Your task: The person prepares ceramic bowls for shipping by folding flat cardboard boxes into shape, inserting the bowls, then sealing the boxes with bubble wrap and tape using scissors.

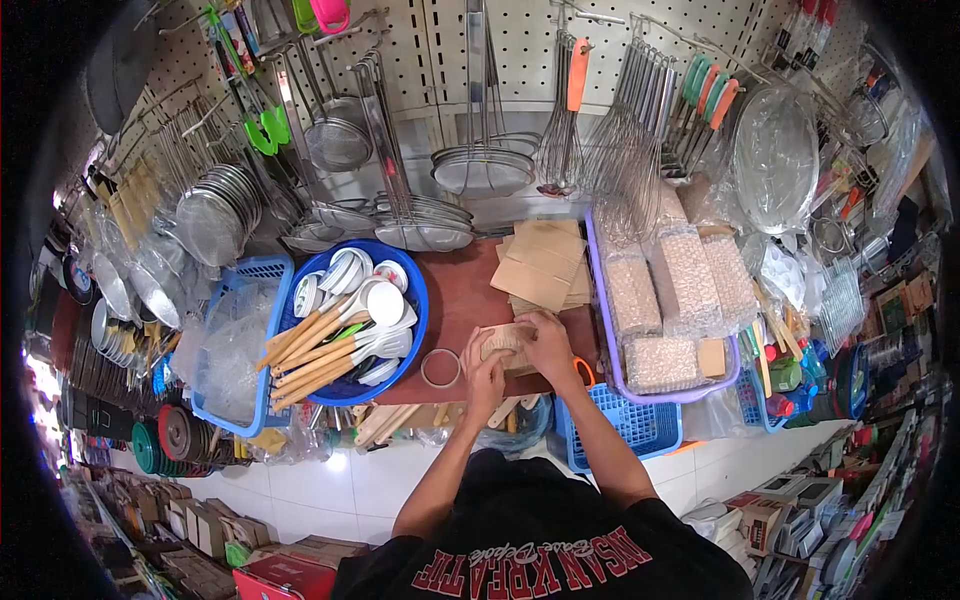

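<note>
I have my left hand (484,377) and right hand (549,343) both pinching a small brown parcel (503,343) on the worktop (463,290), seemingly half wrapped. Tape roll (440,368) lies just left; spare cardboard sheets (541,262) wait beyond, apparently unused.

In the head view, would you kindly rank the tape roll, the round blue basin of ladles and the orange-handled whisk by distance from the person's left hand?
1. Clear tape roll, just left of the left hand.
2. Round blue basin, farther left.
3. Orange-handled whisk, high on the pegboard.
</note>
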A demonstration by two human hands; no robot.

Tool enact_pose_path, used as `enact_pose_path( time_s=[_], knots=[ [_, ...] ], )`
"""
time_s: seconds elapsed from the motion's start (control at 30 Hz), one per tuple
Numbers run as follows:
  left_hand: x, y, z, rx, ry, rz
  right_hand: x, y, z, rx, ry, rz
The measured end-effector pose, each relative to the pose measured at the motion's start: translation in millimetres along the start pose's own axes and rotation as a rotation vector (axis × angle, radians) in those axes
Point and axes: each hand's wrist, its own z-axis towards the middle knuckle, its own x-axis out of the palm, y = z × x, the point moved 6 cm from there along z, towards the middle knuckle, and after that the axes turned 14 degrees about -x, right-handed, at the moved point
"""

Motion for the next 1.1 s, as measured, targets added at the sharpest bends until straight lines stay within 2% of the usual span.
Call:
enact_pose_path(
  time_s=[0.07,0.27,0.37,0.47,0.67,0.73,1.1],
  knots=[
    [1,0,0,0.001,-0.004,0.001,-5,9,2,-0.036,0.02,-0.004],
    [-3,-2,0,0.021,0.009,-0.002,2,-1,0,0.074,0.068,0.023],
    [0,2,2,-0.003,0.007,-0.016,0,-1,0,0.012,0.027,0.001],
    [1,2,1,-0.006,0.006,-0.012,-8,16,4,0.001,0.059,-0.028],
    [0,3,2,0.011,0.013,-0.001,-4,6,2,0.062,0.043,0.031],
    [1,3,2,0.015,0.01,0.007,-9,15,5,0.004,0.036,0.0],
    [-13,-6,12,0.172,0.152,0.216,-5,4,3,0.014,-0.014,0.023]
  ],
)
